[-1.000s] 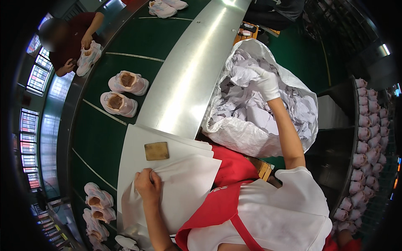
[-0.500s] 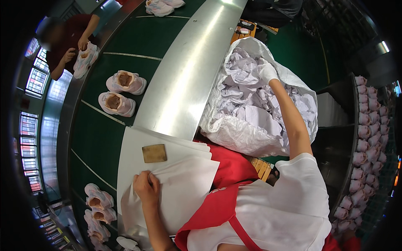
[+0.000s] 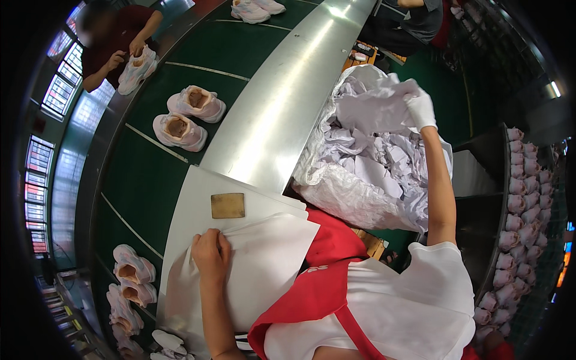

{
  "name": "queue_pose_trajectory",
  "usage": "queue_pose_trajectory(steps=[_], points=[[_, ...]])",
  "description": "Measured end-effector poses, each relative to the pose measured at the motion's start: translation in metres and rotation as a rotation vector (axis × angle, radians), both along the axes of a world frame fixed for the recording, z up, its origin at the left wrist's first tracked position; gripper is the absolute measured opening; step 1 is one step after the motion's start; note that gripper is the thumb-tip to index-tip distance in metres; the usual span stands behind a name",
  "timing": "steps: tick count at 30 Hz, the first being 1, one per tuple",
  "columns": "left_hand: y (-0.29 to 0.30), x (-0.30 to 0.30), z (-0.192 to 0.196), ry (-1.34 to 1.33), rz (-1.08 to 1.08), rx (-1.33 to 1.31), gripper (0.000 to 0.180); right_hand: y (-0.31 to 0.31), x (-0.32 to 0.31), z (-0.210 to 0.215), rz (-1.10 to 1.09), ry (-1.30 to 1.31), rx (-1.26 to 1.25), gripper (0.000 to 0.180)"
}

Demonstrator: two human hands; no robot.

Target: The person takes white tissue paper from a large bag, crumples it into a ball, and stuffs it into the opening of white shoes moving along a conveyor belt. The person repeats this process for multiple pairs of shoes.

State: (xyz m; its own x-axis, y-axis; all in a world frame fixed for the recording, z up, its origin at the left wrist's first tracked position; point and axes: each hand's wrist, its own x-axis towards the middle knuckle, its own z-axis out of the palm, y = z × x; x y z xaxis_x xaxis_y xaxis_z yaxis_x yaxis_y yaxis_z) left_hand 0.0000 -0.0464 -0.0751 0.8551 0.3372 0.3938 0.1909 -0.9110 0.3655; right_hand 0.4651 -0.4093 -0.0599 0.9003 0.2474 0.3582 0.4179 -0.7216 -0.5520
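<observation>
My right hand (image 3: 420, 109), in a white glove, grips a crumpled sheet of paper (image 3: 373, 109) above a large white woven sack (image 3: 354, 192). Loose crumpled paper (image 3: 384, 159) fills the sack. My bare left hand (image 3: 211, 252) is curled on a stack of flat white paper (image 3: 191, 207), its fingers closed on the edge of the raised top sheet (image 3: 270, 252). Just beyond that hand, a small brass-coloured block (image 3: 228, 205) lies on the stack.
A green conveyor belt (image 3: 150, 204) to my left carries pairs of pale pink shoes (image 3: 180, 132). A metal ledge (image 3: 270, 120) runs beside it. Across the belt, a co-worker (image 3: 114, 48) handles a shoe. Racked shoes (image 3: 516, 222) stand at far right.
My right hand has risen and moved right, lifting a crumpled sheet out of the sack's pile. My left hand stays on the paper stack. The whole view has shifted slightly.
</observation>
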Motion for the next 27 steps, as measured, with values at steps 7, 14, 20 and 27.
queue_pose_trajectory(steps=[7,14,20,27], points=[[0.003,0.0,0.0,-0.038,-0.057,0.01,0.01,0.051,-0.091,0.015,0.27,-0.022,-0.793,0.024],[0.009,-0.016,0.022,-0.227,-0.21,0.056,0.015,0.142,-0.114,0.078,0.437,0.291,0.865,0.023],[-0.013,-0.031,0.106,-0.404,-0.251,0.118,0.013,0.264,-0.239,0.101,1.101,0.092,0.683,0.027],[0.017,-0.048,0.112,-0.718,0.147,-0.45,0.016,0.32,-0.349,0.092,1.432,0.436,0.694,0.028]])
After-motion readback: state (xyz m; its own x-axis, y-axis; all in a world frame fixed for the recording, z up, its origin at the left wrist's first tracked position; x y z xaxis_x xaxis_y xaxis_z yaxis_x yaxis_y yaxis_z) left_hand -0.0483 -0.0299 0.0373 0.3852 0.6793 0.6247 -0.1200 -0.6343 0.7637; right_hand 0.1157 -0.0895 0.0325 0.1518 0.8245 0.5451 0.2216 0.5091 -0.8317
